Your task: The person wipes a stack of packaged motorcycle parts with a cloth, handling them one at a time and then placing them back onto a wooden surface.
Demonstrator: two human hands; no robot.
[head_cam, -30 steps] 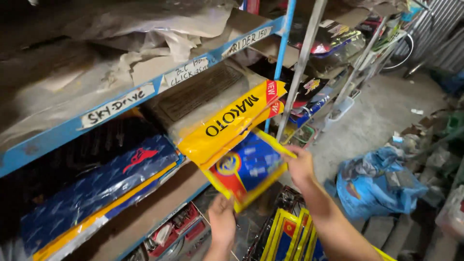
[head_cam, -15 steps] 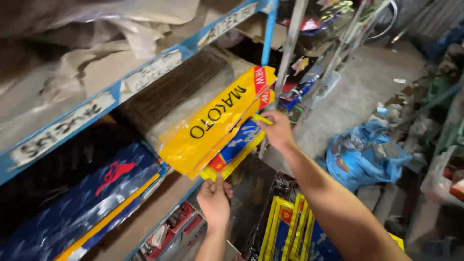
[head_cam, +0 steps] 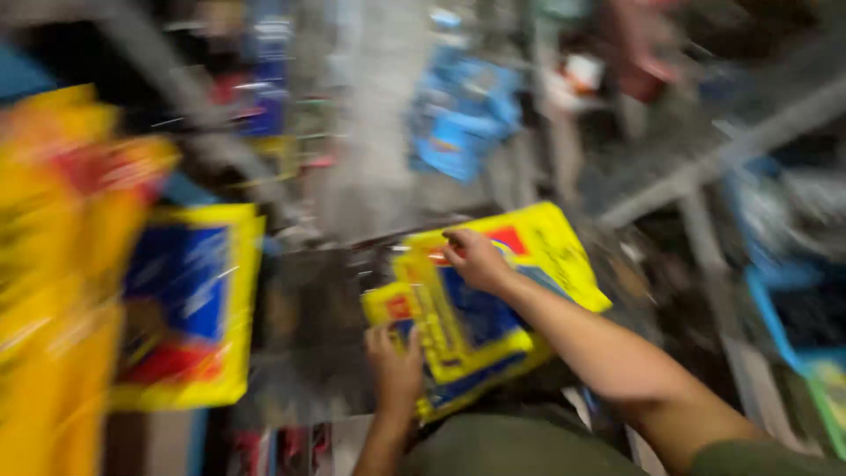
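1. The view is swinging away from the shelf and down toward the floor; everything is smearing with motion blur, so fine detail is hard to read.
2. The yellow-and-blue packets (head_cam: 480, 322) that half a second ago were being held up against the shelf are now lying low, in front of the person's body, at about 6 o'clock in the frame.
3. The right hand (head_cam: 476, 260) is resting on the top packet's upper edge at its 12 o'clock side, fingers curled down over it, seemingly pinching.
4. The left hand (head_cam: 397, 370) is gripping the stack's lower left corner at 7 o'clock, fingers closed around it.
5. A matching shelf packet (head_cam: 189, 304) is hanging at 9 o'clock, well apart from both hands; blue bags (head_cam: 463, 119) are lying at 12 o'clock.
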